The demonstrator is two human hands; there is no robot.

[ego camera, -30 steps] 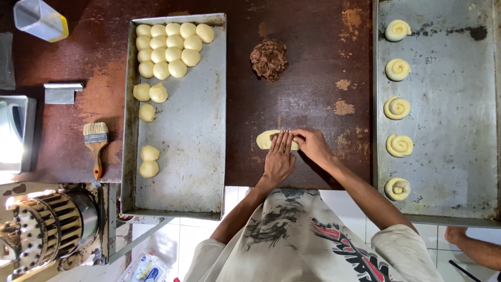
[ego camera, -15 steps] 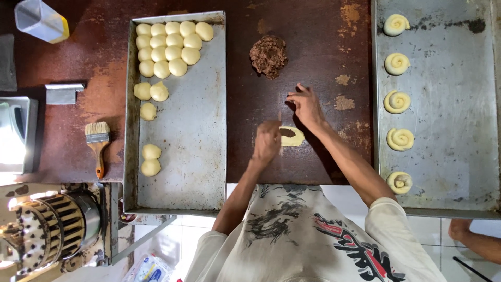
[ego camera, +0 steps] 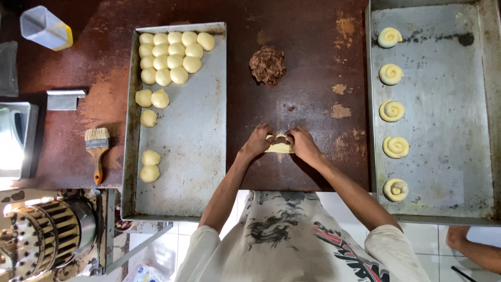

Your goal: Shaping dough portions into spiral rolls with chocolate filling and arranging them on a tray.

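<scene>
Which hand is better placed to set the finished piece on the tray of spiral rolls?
Right hand: it holds the pale dough piece on the side nearer the spiral-roll metal tray; left hand is farther.

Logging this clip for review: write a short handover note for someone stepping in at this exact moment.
Left hand and right hand: both pinch one flat dough piece on the brown worktop, fingers closed on its edges.
Brown filling mound sits further up the worktop.
Left tray: plain dough balls, mostly clustered at its far corner.
Right tray: five coiled rolls in a column.
Done: five rolls shaped. Left: the piece in hand and the plain balls.
</scene>
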